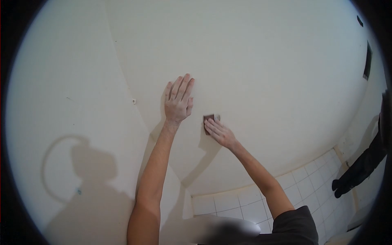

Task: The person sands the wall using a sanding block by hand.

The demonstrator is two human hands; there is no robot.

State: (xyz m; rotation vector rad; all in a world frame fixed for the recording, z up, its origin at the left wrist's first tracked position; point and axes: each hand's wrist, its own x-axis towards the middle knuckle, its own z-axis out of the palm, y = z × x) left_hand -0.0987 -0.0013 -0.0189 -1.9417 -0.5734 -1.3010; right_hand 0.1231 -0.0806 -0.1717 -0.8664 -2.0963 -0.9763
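Observation:
Flat against the pale wall (253,61), my left hand (178,100) rests with its fingers spread and nothing in it. Lower and to its right, my right hand (220,132) presses a small dark brown sheet or pad (207,127) to the same wall. The fingers lie over the pad, and its dark edge shows at their left. A lighter piece (217,117) shows at its upper right; what it is I cannot tell.
A wall corner runs down left of my left arm, with a small white fitting (134,101) beside it. White floor tiles (253,211) lie below. At the right edge stands a person in dark trousers (361,165). A blurred dark shape is at the bottom.

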